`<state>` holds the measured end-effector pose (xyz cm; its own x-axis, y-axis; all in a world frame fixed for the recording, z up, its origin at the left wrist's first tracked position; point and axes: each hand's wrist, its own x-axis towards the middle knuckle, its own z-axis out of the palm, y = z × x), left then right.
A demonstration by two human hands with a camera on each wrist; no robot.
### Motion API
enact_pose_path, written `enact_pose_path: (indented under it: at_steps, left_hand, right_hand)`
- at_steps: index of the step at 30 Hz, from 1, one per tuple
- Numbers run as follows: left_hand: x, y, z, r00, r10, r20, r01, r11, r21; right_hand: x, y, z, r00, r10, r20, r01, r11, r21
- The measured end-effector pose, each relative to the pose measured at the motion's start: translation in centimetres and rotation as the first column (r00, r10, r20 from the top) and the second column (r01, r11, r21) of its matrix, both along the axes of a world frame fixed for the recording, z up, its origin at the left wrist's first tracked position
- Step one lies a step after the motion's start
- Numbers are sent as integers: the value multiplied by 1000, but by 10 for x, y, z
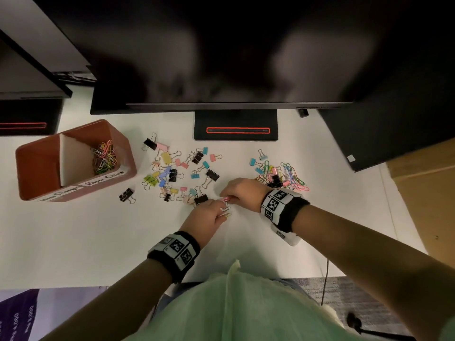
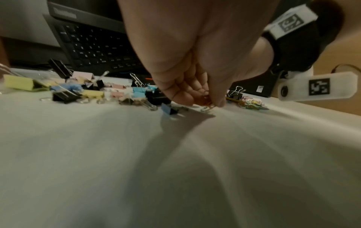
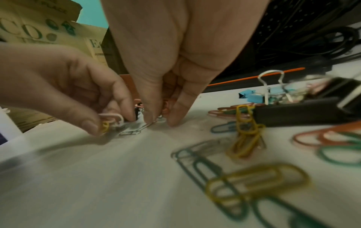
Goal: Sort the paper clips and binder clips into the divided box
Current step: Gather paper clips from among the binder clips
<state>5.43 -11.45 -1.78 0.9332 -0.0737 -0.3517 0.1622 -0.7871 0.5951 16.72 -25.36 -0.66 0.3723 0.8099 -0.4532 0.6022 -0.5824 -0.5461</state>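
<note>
A brown divided box [image 1: 37, 173] stands at the left; its right compartment holds coloured paper clips [image 1: 103, 157], and its left one looks bare. Binder clips [image 1: 172, 173] lie scattered mid-table. A mixed pile of paper clips [image 1: 283, 175] and a few binder clips sits to the right. My left hand [image 1: 222, 212] pinches a small bunch of paper clips [image 3: 109, 121], pink and yellow among them, low over the table. My right hand [image 1: 225, 196] meets it, thumb and fingers pinching a red paper clip [image 3: 168, 106] against the table.
A dark monitor [image 1: 234, 57] overhangs the back of the white table, its stand [image 1: 235, 129] behind the clips. A keyboard [image 2: 93, 46] sits under it. A cardboard box [image 1: 423, 193] borders the right side. The table's near edge [image 1: 246, 275] is close to my body.
</note>
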Motion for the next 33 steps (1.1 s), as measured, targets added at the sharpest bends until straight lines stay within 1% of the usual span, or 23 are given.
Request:
enact_pose_path:
  at_steps: [2, 4, 8, 12, 15, 17, 18, 20, 24, 27, 28, 29, 30, 31, 33]
  left_hand:
    - [5, -4, -3, 1000, 22, 0, -22, 1000, 17]
    - [8, -5, -5, 999, 30, 17, -30, 999, 36]
    - [9, -2, -6, 999, 11, 42, -13, 998, 64]
    - [8, 6, -8, 999, -23, 49, 19, 996, 88]
    - [5, 13, -6, 995, -86, 56, 79, 991, 108]
    - [5, 17, -4, 984, -161, 71, 150, 979, 140]
    - [5, 18, -5, 977, -196, 80, 182, 971, 156]
    - [5, 19, -5, 970, -223, 94, 206, 965, 159]
    - [7, 19, -5, 975, -211, 73, 201, 971, 133]
    - [6, 19, -7, 962, -274, 10, 269, 951, 148]
    - [5, 19, -10, 953, -301, 36, 291, 941, 173]
    - [5, 18, -8, 951, -309, 16, 301, 938, 172]
    - [5, 19, -8, 952, -304, 40, 293, 941, 171]
    - [5, 20, -5, 957, -289, 18, 283, 947, 149]
    - [1, 27, 0, 973, -231, 16, 230, 971, 69]
  right_hand:
    - [0, 7, 2, 997, 76, 5, -76, 997, -27]
    - [2, 10, 2, 994, 103, 20, -102, 993, -53]
    - [2, 12, -2, 993, 87, 75, -79, 991, -105]
    - [1, 10, -3, 994, 74, 76, -66, 992, -109]
    - [0, 4, -5, 990, 94, 105, -85, 993, -84]
    - [0, 1, -6, 988, 106, 112, -96, 992, -86]
    - [-1, 0, -6, 990, 101, 102, -92, 992, -90]
    - [-1, 0, -5, 995, 72, 74, -65, 993, -94]
    - [-3, 3, -4, 999, -14, 41, 19, 990, -138]
    - [-8, 5, -7, 998, -28, 52, 37, 983, -183]
    - [-10, 6, -9, 998, -36, 60, 47, 980, -192]
    - [-12, 5, -11, 997, -46, 70, 58, 979, -196]
    - [-14, 5, -13, 995, -51, 81, 66, 978, -199]
    - [-16, 4, -15, 994, -54, 97, 72, 978, -195]
    - [-18, 3, -16, 992, -67, 108, 86, 978, -191]
